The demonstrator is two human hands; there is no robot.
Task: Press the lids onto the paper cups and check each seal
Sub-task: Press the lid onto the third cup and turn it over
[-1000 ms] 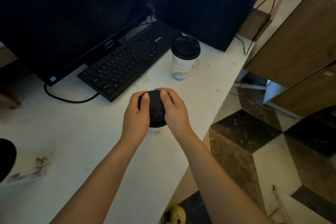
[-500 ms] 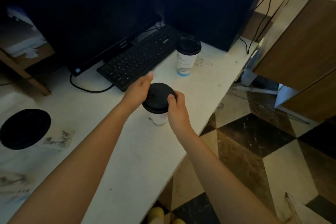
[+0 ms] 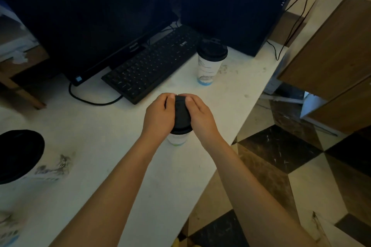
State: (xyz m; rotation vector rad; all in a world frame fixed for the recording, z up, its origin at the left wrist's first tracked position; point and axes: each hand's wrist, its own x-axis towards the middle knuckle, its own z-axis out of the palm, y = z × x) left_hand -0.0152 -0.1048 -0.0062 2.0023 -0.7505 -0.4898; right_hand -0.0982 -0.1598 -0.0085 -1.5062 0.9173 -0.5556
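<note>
Both hands have been returned onto the lid (image 3: 181, 115); left hand (image 3: 158, 117) and right hand (image 3: 200, 118) are curled over it, cup (image 3: 177, 139) standing on the bench (image 3: 100, 146). Even downward pressure around the rim is advised.

Room is looking dim, far monitor (image 3: 90, 16) sinking into near-black. Light is falling brighter on the right floor (image 3: 301, 176). Wide-angle bending is warping edges; left near cup (image 3: 18, 158) is blurring.

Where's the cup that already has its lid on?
In the head view, the lidded cup stands upright on the white desk, beside the keyboard's right end, beyond both hands.
</note>
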